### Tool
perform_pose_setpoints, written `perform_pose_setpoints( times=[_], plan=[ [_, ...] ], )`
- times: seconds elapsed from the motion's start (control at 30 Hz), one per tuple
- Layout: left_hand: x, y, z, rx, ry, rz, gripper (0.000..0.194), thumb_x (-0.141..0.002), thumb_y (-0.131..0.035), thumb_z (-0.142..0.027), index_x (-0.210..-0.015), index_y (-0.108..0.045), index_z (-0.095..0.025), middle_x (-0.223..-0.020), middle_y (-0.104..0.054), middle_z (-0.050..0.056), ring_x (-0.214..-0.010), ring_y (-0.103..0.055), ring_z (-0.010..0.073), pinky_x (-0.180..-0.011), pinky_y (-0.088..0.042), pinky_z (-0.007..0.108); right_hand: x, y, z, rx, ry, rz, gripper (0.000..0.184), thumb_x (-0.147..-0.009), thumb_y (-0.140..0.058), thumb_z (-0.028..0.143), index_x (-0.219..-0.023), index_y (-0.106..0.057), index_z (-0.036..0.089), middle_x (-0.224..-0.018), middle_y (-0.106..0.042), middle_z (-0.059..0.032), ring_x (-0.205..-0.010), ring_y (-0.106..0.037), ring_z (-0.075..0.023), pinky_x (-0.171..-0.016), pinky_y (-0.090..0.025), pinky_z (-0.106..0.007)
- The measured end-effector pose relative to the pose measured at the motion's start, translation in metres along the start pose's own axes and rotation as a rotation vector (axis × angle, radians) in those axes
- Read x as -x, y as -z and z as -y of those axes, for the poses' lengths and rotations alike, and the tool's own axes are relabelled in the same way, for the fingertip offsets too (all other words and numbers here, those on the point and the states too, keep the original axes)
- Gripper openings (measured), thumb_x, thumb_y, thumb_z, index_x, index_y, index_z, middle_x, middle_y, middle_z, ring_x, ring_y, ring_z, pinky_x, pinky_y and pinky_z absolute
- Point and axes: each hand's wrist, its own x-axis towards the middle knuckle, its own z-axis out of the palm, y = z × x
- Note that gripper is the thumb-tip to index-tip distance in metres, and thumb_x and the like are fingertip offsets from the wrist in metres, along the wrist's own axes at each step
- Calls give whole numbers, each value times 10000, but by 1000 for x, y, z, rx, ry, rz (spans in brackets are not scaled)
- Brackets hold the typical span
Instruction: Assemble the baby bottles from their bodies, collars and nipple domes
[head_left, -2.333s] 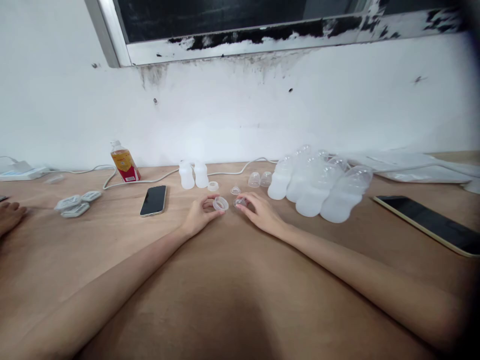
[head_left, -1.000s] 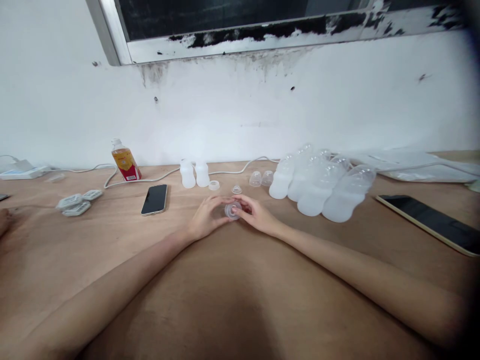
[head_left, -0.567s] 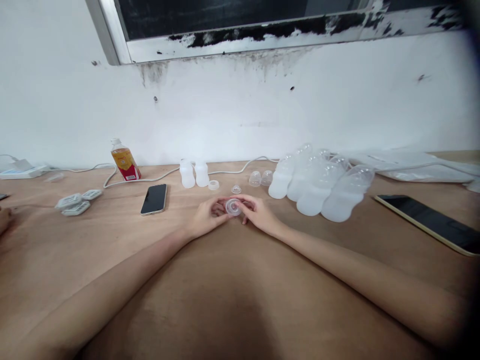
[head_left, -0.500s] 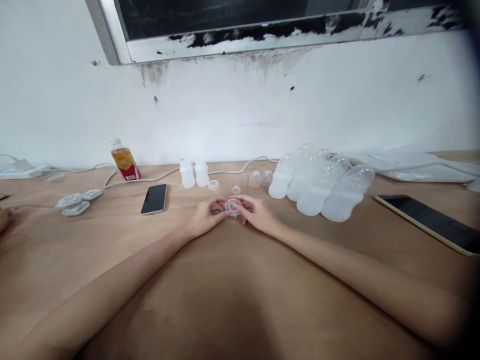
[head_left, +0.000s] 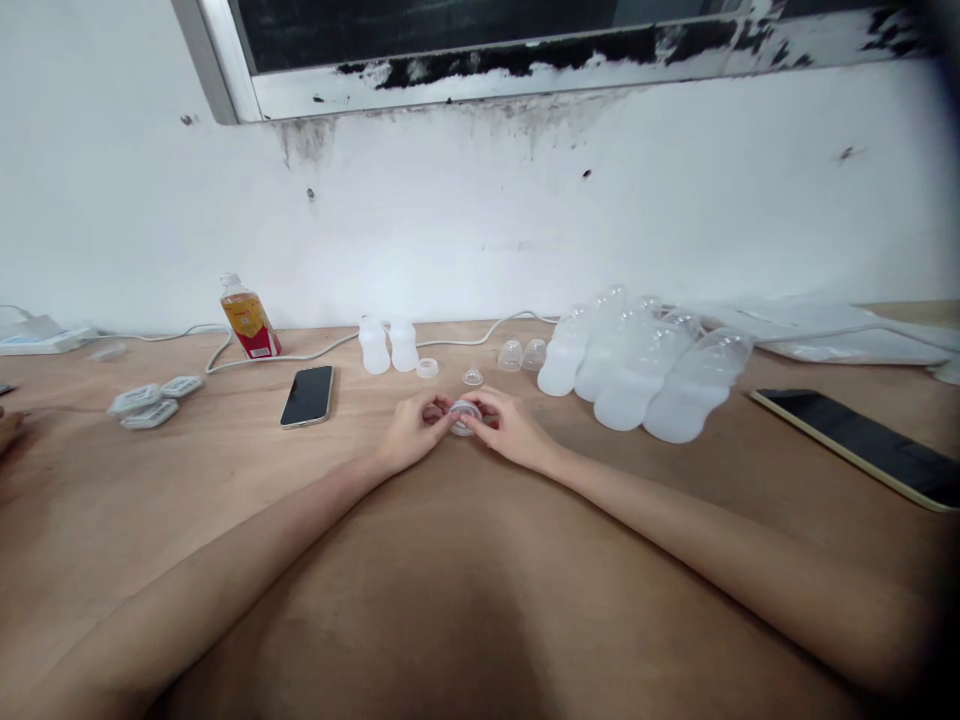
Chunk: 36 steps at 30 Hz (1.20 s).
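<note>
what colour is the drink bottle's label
Yellow-orange above red on the bottle, seen best in the head view.

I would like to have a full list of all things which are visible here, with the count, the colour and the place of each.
ring-shaped part: 1, clear, between the hands
teat: 1, clear, beyond the hands
loose collar: 1, whitish, by the uncovered bottles
uncovered bottles: 2, milky white, near the wall
loose domes: 2, clear, centre back
domed bottles: several overlapping, milky, right
drink bottle: 1, yellow-red label, left back
phones: 2, dark screens, left and right
small packs: 3, whitish, left
power strip: 1, white, far left
cable: white, along the back; count unclear
plastic bags: count unclear, whitish, right back
table: 1, brown, below
wall: 1, white, behind
window: 1, dark, top
another person's hand: 1, partly visible, left edge
own left hand, own right hand: centre
</note>
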Motion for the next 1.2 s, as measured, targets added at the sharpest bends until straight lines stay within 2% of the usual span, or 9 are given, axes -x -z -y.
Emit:
perform_pose_setpoints(
  times=[0.13, 0.3, 0.53, 0.67, 0.8, 0.93, 1.07, 1.2],
  plan=[
    [0, -3, 0, -118, -27, -46, 159, -738, -506, -270, -784, -556, -126, -699, -610, 38, -619, -571, 128, -586, -461, 234, 2, -1, 2, 97, 37, -6, 198, -825, -398, 245, -903, -560, 163, -831, -575, -49, -734, -528, -136, -659, -426, -253],
    [-3, -5, 2, -158, -38, -45, 119, -732, -504, -246, -749, -557, -141, -668, -609, 29, -600, -571, 128, -574, -457, 234, 4, -3, 1, 193, 71, -18, 162, -814, -398, 196, -855, -550, 159, -801, -564, -47, -692, -521, -133, -646, -414, -247],
    [-3, -2, 3, -97, -31, 19, 154, -726, -527, -230, -859, -554, -156, -833, -641, 39, -791, -599, 149, -744, -453, 259, 0, -2, -1, 156, 4, -99, 157, -817, -406, 211, -835, -553, 160, -793, -560, -44, -708, -517, -138, -649, -405, -247],
    [-2, -2, 2, -143, -1, -12, 122, -715, -529, -225, -810, -545, -151, -800, -636, 39, -760, -597, 147, -716, -447, 255, -2, -3, -1, 159, 4, -58, 132, -785, -466, 207, -853, -567, 155, -810, -564, -47, -721, -512, -141, -684, -395, -259],
    [-2, -2, 1, -185, -14, -18, 88, -693, -530, -205, -762, -531, -150, -744, -616, 23, -707, -578, 135, -666, -434, 240, -2, -3, -1, 176, -15, -22, 118, -770, -491, 206, -827, -575, 145, -751, -549, -38, -653, -491, -130, -640, -391, -248],
    [-2, -3, 1, -183, -32, -10, 60, -682, -525, -198, -719, -516, -152, -690, -589, 4, -653, -549, 119, -615, -419, 222, 0, -3, 0, 174, 26, -7, 111, -776, -479, 212, -821, -560, 150, -756, -549, -35, -666, -490, -130, -644, -388, -246],
    [-3, -3, 4, -159, -34, -16, 71, -680, -520, -204, -726, -519, -149, -681, -582, 0, -645, -540, 113, -625, -419, 224, 0, -3, 1, 155, 48, -2, 132, -776, -481, 240, -850, -557, 163, -801, -564, -39, -714, -507, -138, -677, -390, -256],
    [-4, -3, 6, -153, -26, -6, 78, -677, -520, -215, -720, -524, -150, -688, -583, 3, -648, -537, 114, -631, -423, 230, -2, -3, 0, 159, 36, 11, 119, -778, -473, 228, -811, -568, 165, -767, -561, -35, -681, -505, -133, -653, -390, -253]
  ],
)
